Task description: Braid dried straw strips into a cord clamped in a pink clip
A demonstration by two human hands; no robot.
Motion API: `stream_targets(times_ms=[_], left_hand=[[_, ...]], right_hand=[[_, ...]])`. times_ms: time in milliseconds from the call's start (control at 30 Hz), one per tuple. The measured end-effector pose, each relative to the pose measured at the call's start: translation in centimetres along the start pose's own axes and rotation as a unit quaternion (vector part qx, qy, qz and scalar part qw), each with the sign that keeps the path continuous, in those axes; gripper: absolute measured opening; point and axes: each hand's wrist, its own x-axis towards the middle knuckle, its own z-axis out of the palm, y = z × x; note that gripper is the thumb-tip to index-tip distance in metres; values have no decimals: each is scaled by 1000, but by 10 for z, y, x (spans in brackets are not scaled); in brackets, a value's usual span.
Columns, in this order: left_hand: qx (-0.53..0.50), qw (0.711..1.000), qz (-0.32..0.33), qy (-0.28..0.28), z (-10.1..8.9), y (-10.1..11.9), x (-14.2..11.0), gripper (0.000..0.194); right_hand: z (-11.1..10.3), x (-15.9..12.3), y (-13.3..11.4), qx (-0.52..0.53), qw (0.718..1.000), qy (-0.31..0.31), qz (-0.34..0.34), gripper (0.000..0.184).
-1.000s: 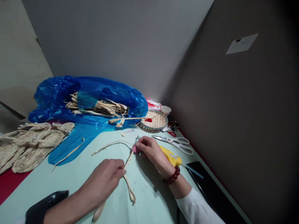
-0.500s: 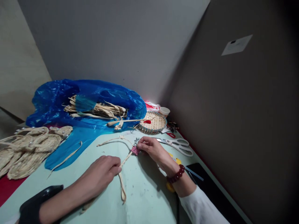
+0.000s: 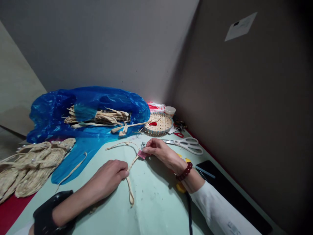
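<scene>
My left hand (image 3: 110,176) is closed, thumb and fingers pinching a pale braided straw cord (image 3: 133,162). A loop of the cord hangs below these fingers onto the table. At the cord's far end is a small pink piece (image 3: 141,154), perhaps cloth, with a small silvery metal piece (image 3: 143,145) just beyond it. My right hand (image 3: 161,152) pinches the pink piece at its right edge; the fingertips partly cover it. From there a thin straw strand (image 3: 119,144) curves away to the left.
A blue plastic bag (image 3: 56,112) holding dried straw (image 3: 107,117) lies at the back. Woven straw soles (image 3: 40,166) rest at left. White-handled scissors (image 3: 189,145), a round woven basket (image 3: 158,131) and a paper cup (image 3: 170,111) stand at right, near a black flat object (image 3: 227,189).
The camera view has shifted slightly. Both hands keep their pinch on the cord and the pink piece, which has turned a little; the hands have barely moved relative to the table.
</scene>
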Motion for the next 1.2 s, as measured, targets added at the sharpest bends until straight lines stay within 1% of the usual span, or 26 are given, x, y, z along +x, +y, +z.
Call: stream_targets(times_ms=[233, 433, 567, 633, 767, 867, 933, 1100, 1200], left_hand=[[33, 999, 1, -6, -5, 6, 5, 28], [68, 998, -10, 11, -8, 7, 5, 28], [87, 996, -12, 22, -8, 7, 8, 28], [96, 995, -15, 29, -10, 2, 9, 28], [112, 992, -33, 46, -20, -14, 10, 28], [110, 992, -35, 43, -24, -20, 12, 29], [104, 993, -29, 38, -21, -17, 14, 29], [88, 995, -23, 47, -9, 2, 19, 29], [78, 996, -17, 49, -5, 8, 21, 27]], right_hand=[[1, 1, 2, -19, 1000, 4, -13, 26], [1, 3, 5, -65, 996, 48, -25, 24], [2, 4, 6, -95, 993, 64, -27, 23], [3, 3, 6, -107, 992, 67, -26, 23], [6, 3, 6, -127, 989, 69, -21, 22], [8, 5, 9, -137, 988, 71, -18, 21], [9, 5, 10, -141, 987, 75, -19, 20], [9, 5, 11, -142, 986, 85, -24, 18], [9, 5, 11, -138, 986, 89, -27, 18]])
